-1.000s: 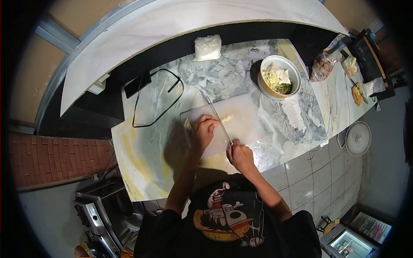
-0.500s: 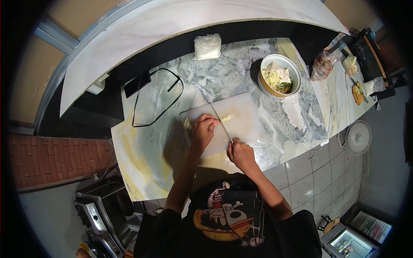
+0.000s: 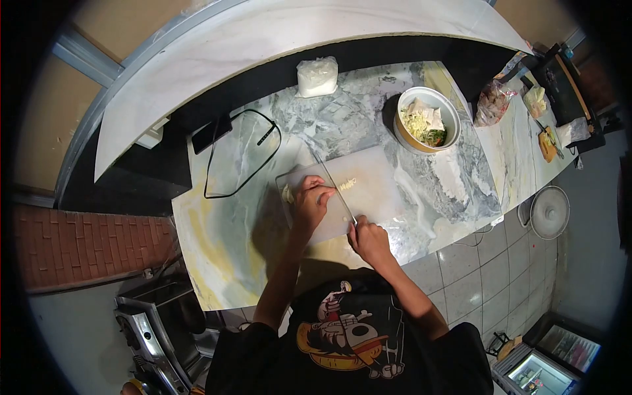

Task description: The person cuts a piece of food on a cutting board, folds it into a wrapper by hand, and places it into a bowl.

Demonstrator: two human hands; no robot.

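My right hand (image 3: 370,241) is wrapped around the handle of a long kitchen knife (image 3: 336,189), whose blade slants across a white cutting board (image 3: 378,174). Beside the blade, my left hand (image 3: 312,205) has its fingers bunched and pressed together on the board; whatever they pinch is hidden. Pale chopped pieces (image 3: 347,185) lie just right of the blade, and a small bit rests near the knife handle. More pale food (image 3: 288,193) shows partly behind my left hand, at the board's left side.
A round tub (image 3: 399,131) with shredded and green food stands at the back right. Behind the board sits a bag of white powder (image 3: 317,77). To the left are a black strap (image 3: 279,141) and a phone (image 3: 212,133). Farther right lies a plastic bag (image 3: 494,103).
The view has shifted slightly, so the counter's things sit a little lower. Both hands stay at the board with the knife in nearly the same place.
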